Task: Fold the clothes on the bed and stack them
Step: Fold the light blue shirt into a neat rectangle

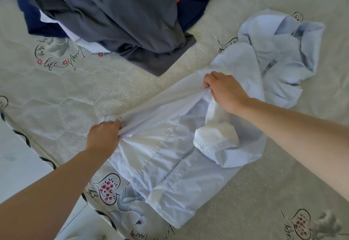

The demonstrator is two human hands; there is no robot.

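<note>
My left hand (103, 136) and right hand (224, 90) pinch a pale shirt (170, 164), half-folded; beyond it, grey clothes (113, 22) lie unfolded.

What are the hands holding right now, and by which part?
Both grip the pale blue shirt along one taut folded edge: the left hand pinches its near end, the right hand the far end.

A pale blue shirt (170, 156) lies partly folded near the bed's (66, 92) front edge. Another pale blue garment (283, 54) lies crumpled toward the right. A grey garment (117, 17) tops the rumpled heap at the far edge.
</note>
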